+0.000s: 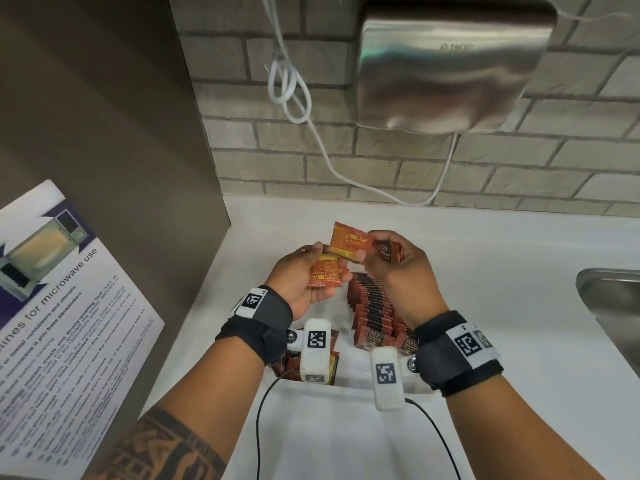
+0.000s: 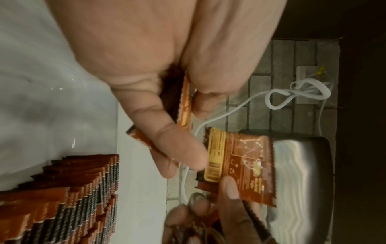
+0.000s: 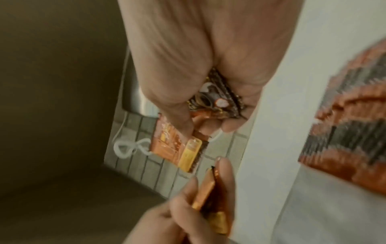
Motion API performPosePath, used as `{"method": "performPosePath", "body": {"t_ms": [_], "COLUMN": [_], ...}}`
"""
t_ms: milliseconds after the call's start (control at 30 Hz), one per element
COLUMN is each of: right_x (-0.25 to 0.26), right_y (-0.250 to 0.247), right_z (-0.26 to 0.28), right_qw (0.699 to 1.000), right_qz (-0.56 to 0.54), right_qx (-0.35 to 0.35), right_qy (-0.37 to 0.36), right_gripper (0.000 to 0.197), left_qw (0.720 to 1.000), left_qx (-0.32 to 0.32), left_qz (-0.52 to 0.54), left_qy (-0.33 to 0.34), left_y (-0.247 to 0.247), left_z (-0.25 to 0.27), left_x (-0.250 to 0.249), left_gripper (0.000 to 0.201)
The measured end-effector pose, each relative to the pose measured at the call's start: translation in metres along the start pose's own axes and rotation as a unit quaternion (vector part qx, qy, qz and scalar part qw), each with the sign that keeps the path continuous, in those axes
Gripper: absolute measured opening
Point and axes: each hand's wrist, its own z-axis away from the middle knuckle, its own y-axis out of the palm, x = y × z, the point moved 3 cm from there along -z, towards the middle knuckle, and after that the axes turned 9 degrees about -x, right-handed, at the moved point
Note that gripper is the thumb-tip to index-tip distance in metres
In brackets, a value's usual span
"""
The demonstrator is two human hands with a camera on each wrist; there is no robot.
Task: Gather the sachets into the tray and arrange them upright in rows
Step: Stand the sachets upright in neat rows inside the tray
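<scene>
Above a white tray (image 1: 343,341) on the desk, the left hand (image 1: 301,275) pinches one orange sachet (image 1: 325,271) while the right hand (image 1: 398,261) grasps several, likely squaring them to join the upright rows (image 1: 374,306) below.

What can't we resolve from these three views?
- Tray: head view, wrists and wrist cameras hide most of it.
- Count of sachets in the right hand: fingers cover them; right wrist view is blurred.
- Count of sachets in the left hand: left wrist view shows them edge-on behind the thumb.
- Sachet rows: cut off by the frame edge.
</scene>
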Motion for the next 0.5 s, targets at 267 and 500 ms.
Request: {"method": "performPosePath", "body": {"t_ms": [267, 500], "right_x": [-0.004, -0.015], "right_y": [0.002, 0.005], "right_z": [0.004, 0.012], "right_qw": [0.96, 0.981], "right_qz": [0.192, -0.074], "right_qx": [-0.006, 0.047], "right_qy": [-0.205, 0.175], "right_gripper": [0.026, 0.033], "left_qw": [0.998, 0.989], "left_qx": [-0.029, -0.082], "left_qz": [-0.024, -0.012], "left_qy": [0.053, 0.12], "left_y": [0.0, 0.0], "left_z": [0.0, -0.002], "left_x": [-0.008, -0.011], "left_gripper": [0.011, 0.019]}}
